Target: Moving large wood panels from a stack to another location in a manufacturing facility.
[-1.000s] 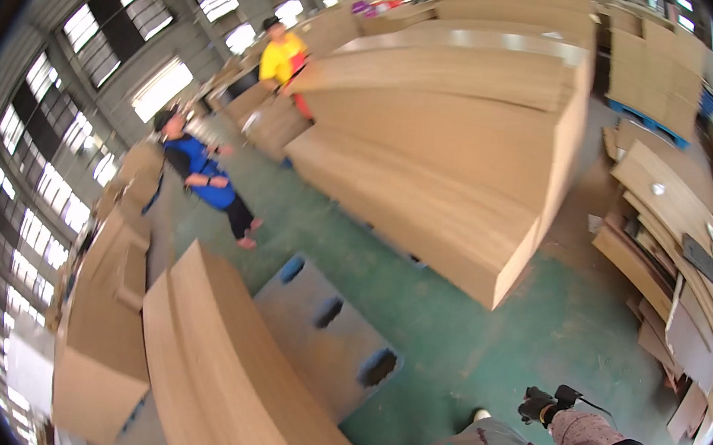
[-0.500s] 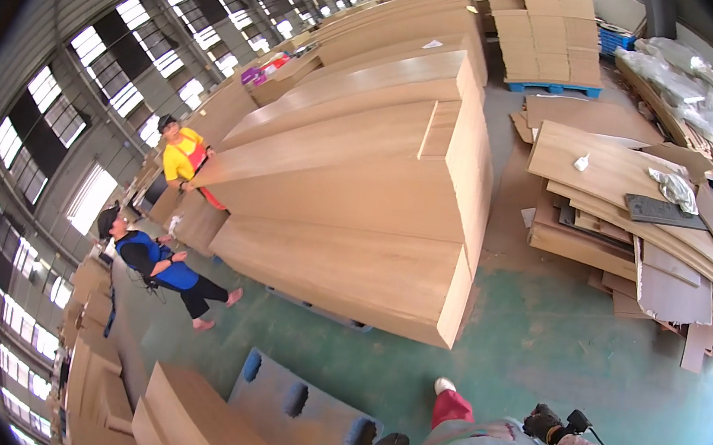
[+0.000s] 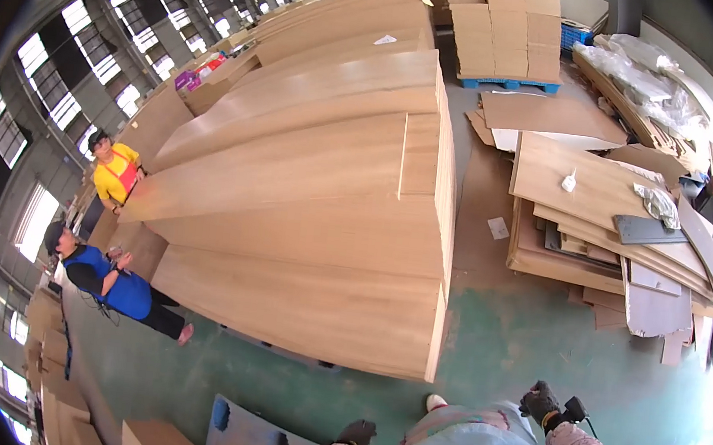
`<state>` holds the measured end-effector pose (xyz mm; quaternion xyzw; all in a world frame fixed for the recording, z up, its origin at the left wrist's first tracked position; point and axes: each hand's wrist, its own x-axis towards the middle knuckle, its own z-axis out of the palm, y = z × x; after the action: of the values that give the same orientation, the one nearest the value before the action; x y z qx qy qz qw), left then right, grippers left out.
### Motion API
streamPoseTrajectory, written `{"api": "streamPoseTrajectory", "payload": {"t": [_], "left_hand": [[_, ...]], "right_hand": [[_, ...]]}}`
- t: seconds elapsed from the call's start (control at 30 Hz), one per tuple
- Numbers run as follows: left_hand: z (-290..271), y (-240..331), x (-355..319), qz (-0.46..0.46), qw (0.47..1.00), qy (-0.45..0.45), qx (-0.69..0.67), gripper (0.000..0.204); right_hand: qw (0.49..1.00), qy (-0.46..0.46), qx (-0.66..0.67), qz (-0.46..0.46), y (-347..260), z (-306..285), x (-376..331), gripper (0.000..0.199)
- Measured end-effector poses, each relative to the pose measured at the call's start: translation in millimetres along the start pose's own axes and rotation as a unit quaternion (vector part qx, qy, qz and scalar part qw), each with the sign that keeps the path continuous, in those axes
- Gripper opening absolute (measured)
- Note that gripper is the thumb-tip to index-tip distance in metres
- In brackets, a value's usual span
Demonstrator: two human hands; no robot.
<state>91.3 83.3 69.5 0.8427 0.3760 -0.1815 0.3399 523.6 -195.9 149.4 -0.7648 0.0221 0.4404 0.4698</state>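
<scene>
My left hand [image 3: 358, 434] is in a dark glove at the lower middle, over the green floor and beside a grey pallet [image 3: 251, 437] with blue-edged openings. Its fingers blend together in the dark glove, so their pose is unclear. My right hand [image 3: 539, 402], also gloved, has its fingers curled in, and nothing shows in it. Strapped by the right wrist is a small black device [image 3: 577, 410] with a cable. Ahead stands a large stack of long wood-coloured boards [image 3: 305, 300], its near end closest to my foot. Neither hand touches it.
Two people, one in yellow [image 3: 116, 173] and one in a blue vest [image 3: 120, 280], stand left of the stack. To the right lies an untidy pile of board offcuts [image 3: 579, 172] holding a white bottle [image 3: 568, 180]. Cartons [image 3: 502, 34] rise from a blue pallet [image 3: 510, 86] at the back.
My view has moved forward and turned; the board stack now looks nearer and farther left. My left hand has shifted left and slightly up in view. The blue-vested person stands nearer the stack.
</scene>
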Motion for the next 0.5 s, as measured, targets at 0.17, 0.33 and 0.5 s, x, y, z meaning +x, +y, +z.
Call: {"api": "streamPoseTrajectory", "payload": {"t": [0.17,0.33,0.5], "left_hand": [[-84,4,76,-0.083,0.984,0.117,-0.110,0.032],[-110,46,112,0.050,0.975,0.214,-0.013,0.036],[-132,128,124,-0.134,0.929,0.133,-0.319,0.031]], "right_hand": [[0.962,0.038,-0.253,-0.091,-36,26,33,0.026],[0.976,-0.005,0.069,-0.205,-126,50,86,0.015],[0.916,-0.033,0.186,-0.354,-279,82,147,0.013]]}}
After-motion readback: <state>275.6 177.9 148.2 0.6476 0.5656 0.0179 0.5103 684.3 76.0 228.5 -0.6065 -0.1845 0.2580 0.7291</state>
